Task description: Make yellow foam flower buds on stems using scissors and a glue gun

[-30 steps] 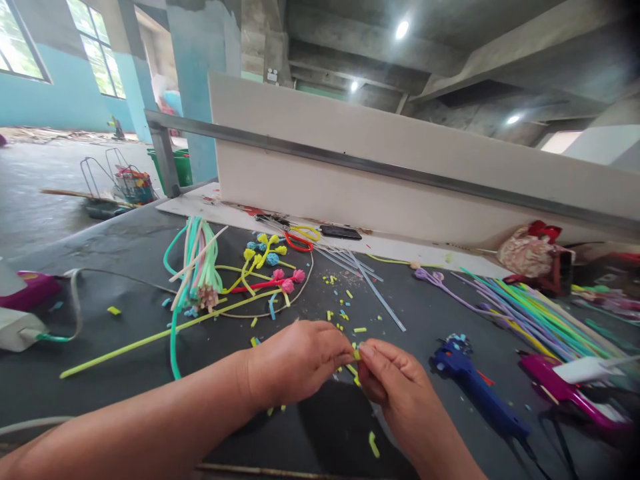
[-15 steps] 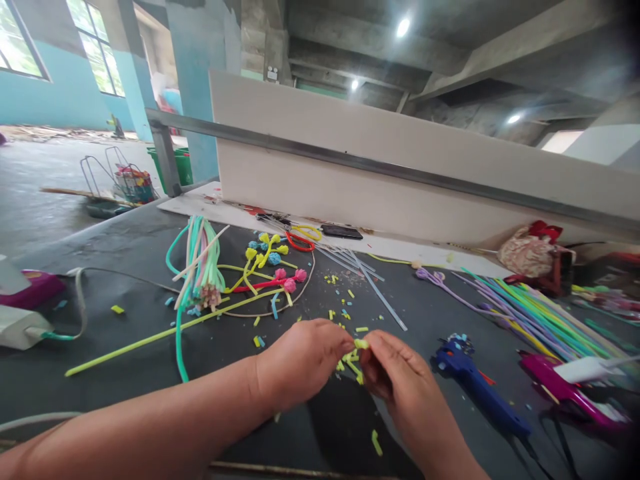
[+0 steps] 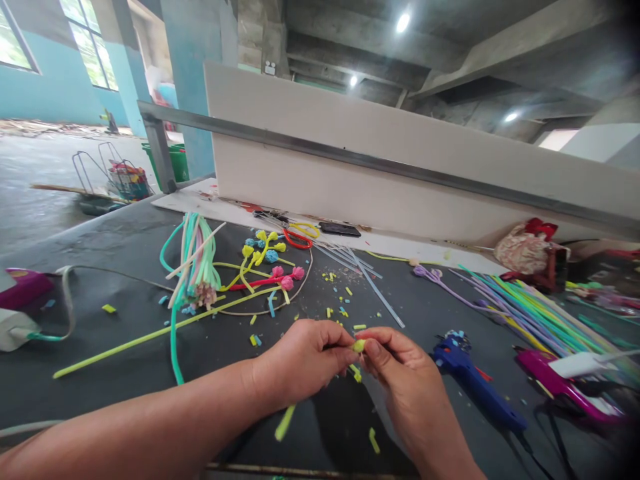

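Note:
Both my hands meet in front of me over the dark tabletop. My left hand point(image 3: 313, 353) pinches a yellow-green pipe cleaner, whose small fuzzy bud point(image 3: 359, 345) shows between my fingertips. Below that hand a yellow-green length point(image 3: 285, 423) sticks out; whether it joins the bud is hidden. My right hand point(image 3: 400, 363) is closed on the bud's other side, thumb and forefinger pressed against it. Short yellow-green cut pieces point(image 3: 356, 373) lie beneath the hands. Finished yellow pipe-cleaner buds point(image 3: 265, 247) and pink ones point(image 3: 287, 275) lie farther back on the left.
A bundle of pipe cleaners point(image 3: 197, 260) stands left, with a long yellow-green stem point(image 3: 125, 345) before it. Scissors point(image 3: 297, 237), a phone point(image 3: 340, 229) and glue sticks point(image 3: 380, 293) lie at the back. A blue glue gun point(image 3: 477, 383) and loose pipe cleaners point(image 3: 545, 313) are right.
My right fingers have closed in around the bud, and my hands are nearer together. More of a yellow-green length now shows below my left hand. The view has shifted slightly.

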A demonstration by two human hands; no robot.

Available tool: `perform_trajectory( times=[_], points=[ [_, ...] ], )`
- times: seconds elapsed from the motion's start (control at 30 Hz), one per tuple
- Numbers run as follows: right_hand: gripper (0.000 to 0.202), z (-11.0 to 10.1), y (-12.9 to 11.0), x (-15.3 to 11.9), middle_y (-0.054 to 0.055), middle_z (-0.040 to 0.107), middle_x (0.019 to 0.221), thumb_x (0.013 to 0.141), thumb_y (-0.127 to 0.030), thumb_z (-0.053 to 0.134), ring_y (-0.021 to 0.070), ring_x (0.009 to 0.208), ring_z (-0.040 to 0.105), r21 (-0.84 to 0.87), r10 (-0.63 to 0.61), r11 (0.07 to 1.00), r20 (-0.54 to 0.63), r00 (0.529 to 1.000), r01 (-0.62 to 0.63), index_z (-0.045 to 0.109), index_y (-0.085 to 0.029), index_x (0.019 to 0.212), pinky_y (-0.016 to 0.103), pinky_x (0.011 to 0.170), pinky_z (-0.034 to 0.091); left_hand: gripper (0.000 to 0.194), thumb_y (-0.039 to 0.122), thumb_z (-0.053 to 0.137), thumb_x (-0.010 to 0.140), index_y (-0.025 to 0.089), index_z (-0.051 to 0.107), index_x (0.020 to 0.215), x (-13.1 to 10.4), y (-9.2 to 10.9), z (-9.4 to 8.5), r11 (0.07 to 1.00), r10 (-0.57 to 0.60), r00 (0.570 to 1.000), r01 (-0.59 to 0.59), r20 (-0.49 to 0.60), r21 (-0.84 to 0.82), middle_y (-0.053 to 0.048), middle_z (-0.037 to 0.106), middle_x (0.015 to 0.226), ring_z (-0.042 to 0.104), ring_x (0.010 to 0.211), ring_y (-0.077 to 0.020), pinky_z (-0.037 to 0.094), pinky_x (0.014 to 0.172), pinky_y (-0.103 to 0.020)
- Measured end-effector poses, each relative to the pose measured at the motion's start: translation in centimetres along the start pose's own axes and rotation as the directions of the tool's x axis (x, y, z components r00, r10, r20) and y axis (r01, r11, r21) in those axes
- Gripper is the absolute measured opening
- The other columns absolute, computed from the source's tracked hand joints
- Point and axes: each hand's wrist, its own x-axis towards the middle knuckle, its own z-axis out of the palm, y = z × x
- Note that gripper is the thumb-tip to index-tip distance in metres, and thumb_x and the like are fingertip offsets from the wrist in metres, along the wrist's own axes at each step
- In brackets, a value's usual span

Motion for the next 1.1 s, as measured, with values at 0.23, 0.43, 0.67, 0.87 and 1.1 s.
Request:
perform_trajectory(
  times=[0.23, 0.43, 0.67, 0.87, 1.1],
  points=[
    [0.023, 0.3, -0.3, -0.2, -0.004, 0.051, 0.057, 0.071, -0.041, 0.069, 0.0106, 0.056, 0.038, 0.029, 0.011, 1.000, 0.020, 1.000, -0.012, 0.066, -0.018, 0.075, 0.024, 0.054, 0.030, 0.030, 0.035, 0.045, 0.082, 0.016, 0.053, 0.060, 0.0, -0.1, 0.1, 0.993, 0.051, 0.999, -0.050, -0.010, 0.110, 0.007, 0.040, 0.046, 0.037, 0.041, -0.0056, 0.028, 0.042, -0.018],
    [0.024, 0.8, -0.8, -0.3, -0.005, 0.046, 0.047, 0.064, -0.037, 0.075, 0.0075, 0.048, 0.035, 0.294, 0.135, 0.941, 0.127, 0.983, -0.168, 0.064, -0.016, 0.065, 0.021, 0.049, 0.027, 0.031, 0.022, 0.042, 0.085, 0.015, 0.053, 0.057, 0.0, -0.7, -0.1, 0.846, 0.376, 0.924, -0.371, 0.065, 0.383, 0.003, 0.048, 0.056, 0.044, 0.056, -0.0074, 0.034, 0.056, -0.019],
    [0.018, 0.6, -1.6, -0.1, -0.006, 0.043, 0.048, 0.068, -0.031, 0.074, 0.0044, 0.043, 0.028, 0.447, 0.181, 0.837, 0.315, 0.932, -0.314, 0.065, -0.015, 0.068, 0.019, 0.045, 0.027, 0.034, 0.029, 0.041, 0.086, 0.016, 0.052, 0.057, -0.3, -0.4, 0.0, 0.909, 0.331, 0.944, -0.320, 0.006, 0.267, 0.003, 0.046, 0.054, 0.043, 0.053, -0.0073, 0.035, 0.053, -0.018],
    [0.018, 1.2, -1.1, -0.2, -0.001, 0.059, 0.067, 0.065, -0.029, 0.076, 0.0131, 0.065, 0.050, 0.347, 0.068, 0.932, 0.119, 0.991, -0.105, 0.070, -0.020, 0.080, 0.026, 0.064, 0.040, 0.025, 0.036, 0.046, 0.081, 0.017, 0.051, 0.066, -0.2, 0.5, 0.4, 0.985, 0.005, 1.000, -0.009, -0.024, -0.173, 0.006, 0.043, 0.049, 0.040, 0.035, -0.0064, 0.034, 0.035, -0.018],
    [0.013, 1.2, -0.9, -0.2, -0.001, 0.063, 0.072, 0.068, -0.029, 0.073, 0.0150, 0.071, 0.053, 0.255, -0.025, 0.967, 0.006, 1.000, 0.023, 0.070, -0.021, 0.078, 0.027, 0.069, 0.040, 0.022, 0.032, 0.046, 0.081, 0.016, 0.050, 0.065, -0.3, 0.7, 0.2, 0.978, -0.013, 0.994, 0.035, 0.109, -0.207, 0.006, 0.048, 0.043, 0.049, 0.037, -0.0077, 0.039, 0.043, -0.018]
  ],
)
